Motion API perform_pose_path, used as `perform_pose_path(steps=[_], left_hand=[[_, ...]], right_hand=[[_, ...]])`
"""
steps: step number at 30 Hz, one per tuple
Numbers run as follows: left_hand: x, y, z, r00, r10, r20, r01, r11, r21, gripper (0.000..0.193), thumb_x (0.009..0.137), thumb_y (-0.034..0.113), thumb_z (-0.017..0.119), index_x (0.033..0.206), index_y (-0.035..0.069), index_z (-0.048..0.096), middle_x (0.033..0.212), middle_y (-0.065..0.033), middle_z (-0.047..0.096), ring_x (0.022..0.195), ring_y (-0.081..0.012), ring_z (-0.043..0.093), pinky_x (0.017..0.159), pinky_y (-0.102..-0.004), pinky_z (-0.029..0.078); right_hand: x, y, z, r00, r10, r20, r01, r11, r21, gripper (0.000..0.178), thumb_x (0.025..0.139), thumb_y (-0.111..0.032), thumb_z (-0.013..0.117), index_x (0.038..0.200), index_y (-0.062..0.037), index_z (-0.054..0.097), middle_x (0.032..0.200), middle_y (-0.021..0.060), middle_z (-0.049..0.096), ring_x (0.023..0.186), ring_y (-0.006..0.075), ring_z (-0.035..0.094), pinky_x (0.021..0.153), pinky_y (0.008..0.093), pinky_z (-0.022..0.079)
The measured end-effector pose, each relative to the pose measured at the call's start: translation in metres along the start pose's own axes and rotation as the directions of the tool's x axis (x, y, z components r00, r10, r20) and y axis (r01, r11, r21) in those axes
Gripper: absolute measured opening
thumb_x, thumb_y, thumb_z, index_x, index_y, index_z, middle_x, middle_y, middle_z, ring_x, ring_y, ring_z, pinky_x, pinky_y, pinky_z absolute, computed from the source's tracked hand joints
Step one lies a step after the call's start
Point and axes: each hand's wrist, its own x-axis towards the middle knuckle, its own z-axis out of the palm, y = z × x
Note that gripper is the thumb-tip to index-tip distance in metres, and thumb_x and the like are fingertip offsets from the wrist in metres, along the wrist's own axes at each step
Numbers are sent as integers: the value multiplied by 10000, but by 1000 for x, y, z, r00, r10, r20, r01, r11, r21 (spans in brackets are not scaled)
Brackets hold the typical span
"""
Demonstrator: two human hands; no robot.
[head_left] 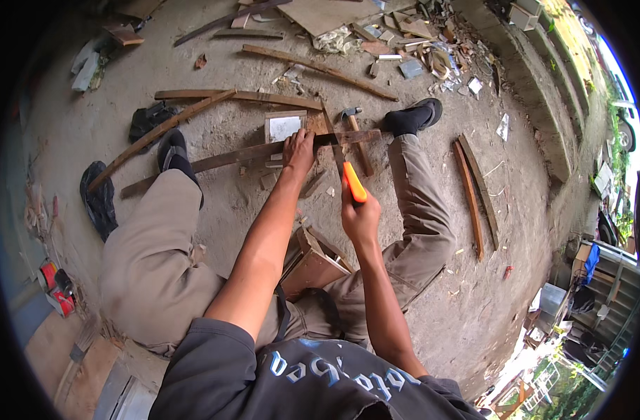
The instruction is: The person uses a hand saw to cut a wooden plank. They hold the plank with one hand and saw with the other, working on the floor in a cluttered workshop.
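Your right hand (360,215) has fingers wrapped round the saw (355,183); your left hand (299,150) clamps the plank (243,157), lying left to right ahead. Should the plank shift, the saw could skip left into those fingers.

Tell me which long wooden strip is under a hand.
The brown strip beneath the orange-handled saw; the left hand rests on it alone.

"What's hidden?"
"My right hand (360,215) covers part of the orange saw handle (354,182); the plank (239,157) hides some of the hammer (363,157)."
"And the white vehicle (629,116)?"
"Cut off at the rim."
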Motion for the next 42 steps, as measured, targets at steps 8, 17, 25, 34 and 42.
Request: perform_pose_path(steps=[8,17,25,34,42], left_hand=[[-9,-5,-1,999,-4,-53,2,999,-42,360,811,151,686,1150,67,603,1073,-127,579,1040,-325,556,913,-433,415],[-1,-5,-5,998,-54,13,55,996,-72,344,815,244,746,1084,60,635,1050,-115,581,1022,-311,562,927,-414,423],[-5,-2,1,997,-70,-20,68,995,-73,351,814,214,732,1118,69,632,1056,-128,579,1052,-323,560,910,-436,425],[2,-8,-4,995,-71,67,69,997,34,326,830,211,719,1105,57,638,1047,-116,577,1039,-311,559,914,-427,424],[-6,1,-4,997,-77,22,78,997,-14,348,795,143,730,1117,52,635,1081,-129,579,1075,-306,546,924,-428,421]], right_hand=[[-35,-6,-14,1000,15,9,-14,999,-32,251,915,-183,650,805,38,604,624,216,584,596,383,638,548,391,465],[-28,-6,-10,998,53,46,-50,997,-55,279,913,-201,660,773,28,586,631,225,568,598,415,609,540,415,448],[-35,-5,-15,999,45,5,-45,998,-45,255,915,-199,659,816,32,622,627,194,599,548,302,630,542,384,459],[-55,-9,-24,999,24,41,-23,1000,-12,251,908,-192,666,791,20,600,607,187,584,553,316,641,533,378,458],[-41,4,-22,1000,-2,15,2,999,-41,258,906,-198,670,803,29,603,632,208,595,578,380,629,526,389,450]])
